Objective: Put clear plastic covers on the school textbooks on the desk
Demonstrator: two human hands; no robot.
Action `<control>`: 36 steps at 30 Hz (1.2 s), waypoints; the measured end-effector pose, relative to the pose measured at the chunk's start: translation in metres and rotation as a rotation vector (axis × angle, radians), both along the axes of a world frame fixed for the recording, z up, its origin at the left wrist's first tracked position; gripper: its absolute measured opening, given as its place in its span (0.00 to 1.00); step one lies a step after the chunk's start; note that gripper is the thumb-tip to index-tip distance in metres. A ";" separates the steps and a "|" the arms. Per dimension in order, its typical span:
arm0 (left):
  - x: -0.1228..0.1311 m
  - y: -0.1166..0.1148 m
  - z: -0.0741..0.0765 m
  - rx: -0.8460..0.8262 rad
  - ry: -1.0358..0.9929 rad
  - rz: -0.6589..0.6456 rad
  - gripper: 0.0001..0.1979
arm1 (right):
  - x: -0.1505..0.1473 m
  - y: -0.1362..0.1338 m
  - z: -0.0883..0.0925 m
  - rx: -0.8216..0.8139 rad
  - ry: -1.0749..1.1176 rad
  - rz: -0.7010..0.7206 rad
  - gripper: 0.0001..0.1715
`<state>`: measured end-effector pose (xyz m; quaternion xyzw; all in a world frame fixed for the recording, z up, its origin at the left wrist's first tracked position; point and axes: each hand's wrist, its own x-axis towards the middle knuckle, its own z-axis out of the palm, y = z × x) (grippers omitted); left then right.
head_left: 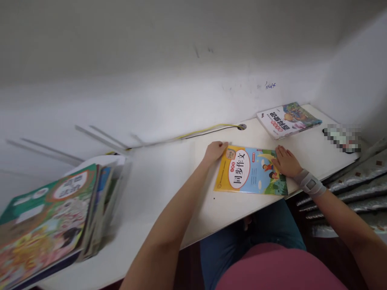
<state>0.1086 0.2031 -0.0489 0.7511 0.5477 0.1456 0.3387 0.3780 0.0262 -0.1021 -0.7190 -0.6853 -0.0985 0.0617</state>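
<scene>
Book [242, 175] looked mid-steadying, L hand [215, 151] at 10 o'clock, pinch unclear, R hand [287, 162] unclamped at 2, nxt prob. needing even pressure.

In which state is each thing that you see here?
Yellow-and-blue composition book: closed, flat
White encyclopedia book: closed, flat
Book stack: closed, piled
Cable hole: uncovered
Pixelated object: state unclear
Left hand: at composition book's corner, grip unclear
Right hand: open, on composition book

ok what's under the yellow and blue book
The white desk shows around the book, so it seems to lie on that. Anything directly beneath is covered and can't be seen. The right hand covers part of its right edge.
</scene>
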 end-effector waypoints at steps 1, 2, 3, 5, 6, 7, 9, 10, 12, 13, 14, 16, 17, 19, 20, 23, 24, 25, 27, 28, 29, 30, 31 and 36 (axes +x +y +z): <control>-0.010 -0.007 0.000 -0.066 -0.058 0.000 0.20 | 0.000 0.000 0.000 0.005 -0.003 0.006 0.35; -0.020 -0.015 0.000 -0.136 -0.116 -0.006 0.20 | 0.000 0.000 0.000 0.008 -0.007 0.011 0.35; -0.029 -0.025 0.000 -0.209 -0.170 -0.016 0.20 | 0.000 0.000 0.000 0.009 -0.009 0.012 0.35; -0.045 -0.048 0.000 -0.329 -0.249 -0.037 0.20 | -0.001 0.000 0.000 0.010 -0.009 0.010 0.35; -0.051 -0.059 0.000 -0.385 -0.284 -0.048 0.19 | -0.001 0.000 0.000 0.012 -0.002 0.011 0.34; -0.056 -0.071 -0.001 -0.445 -0.332 -0.057 0.19 | -0.001 0.000 0.000 0.014 0.010 0.015 0.34; -0.064 -0.091 0.000 -0.574 -0.487 -0.047 0.18 | 0.000 0.001 -0.001 0.022 0.061 0.021 0.34; -0.067 -0.099 0.001 -0.624 -0.572 -0.023 0.17 | 0.002 0.001 -0.001 0.025 0.100 0.021 0.34; -0.075 -0.110 0.006 -0.662 -0.700 0.057 0.14 | 0.007 0.003 -0.002 0.030 0.172 0.010 0.32; -0.079 -0.113 0.010 -0.647 -0.727 0.103 0.13 | 0.009 0.004 -0.003 0.031 0.196 0.001 0.30; -0.084 -0.115 0.015 -0.633 -0.745 0.146 0.11 | 0.012 0.005 -0.003 0.032 0.210 -0.007 0.29; -0.093 -0.114 0.024 -0.608 -0.774 0.228 0.07 | 0.016 0.006 -0.003 0.033 0.211 -0.017 0.28; -0.095 -0.112 0.029 -0.591 -0.790 0.263 0.05 | 0.017 0.006 -0.002 0.032 0.210 -0.016 0.27; -0.090 -0.104 0.036 -0.551 -0.835 0.301 0.04 | 0.015 0.005 -0.001 0.028 0.206 -0.006 0.26; -0.082 -0.099 0.039 -0.535 -0.870 0.296 0.04 | 0.013 0.005 0.000 0.025 0.203 0.000 0.25; -0.031 -0.082 0.041 -0.556 -1.024 0.194 0.06 | 0.006 0.002 0.002 0.019 0.196 0.004 0.23; -0.007 -0.076 0.040 -0.581 -1.080 0.154 0.07 | 0.005 0.002 0.003 0.020 0.193 -0.001 0.23; 0.021 -0.070 0.039 -0.620 -1.122 0.123 0.07 | 0.004 0.002 0.003 0.021 0.190 -0.006 0.23; 0.079 -0.059 0.037 -0.726 -1.170 0.125 0.08 | 0.002 0.001 0.004 0.023 0.181 -0.018 0.23; 0.108 -0.055 0.035 -0.757 -1.177 0.174 0.09 | 0.002 0.002 0.005 0.024 0.176 -0.024 0.23; 0.135 -0.050 0.033 -0.763 -1.180 0.185 0.10 | 0.002 0.002 0.005 0.025 0.170 -0.029 0.23; 0.159 -0.045 0.032 -0.763 -1.186 0.182 0.11 | 0.001 0.002 0.005 0.026 0.164 -0.033 0.23; 0.180 -0.041 0.030 -0.761 -1.190 0.185 0.12 | 0.001 0.002 0.005 0.028 0.158 -0.037 0.23; 0.237 -0.018 0.018 -0.719 -1.208 0.166 0.17 | -0.002 0.003 0.005 0.035 0.136 -0.048 0.22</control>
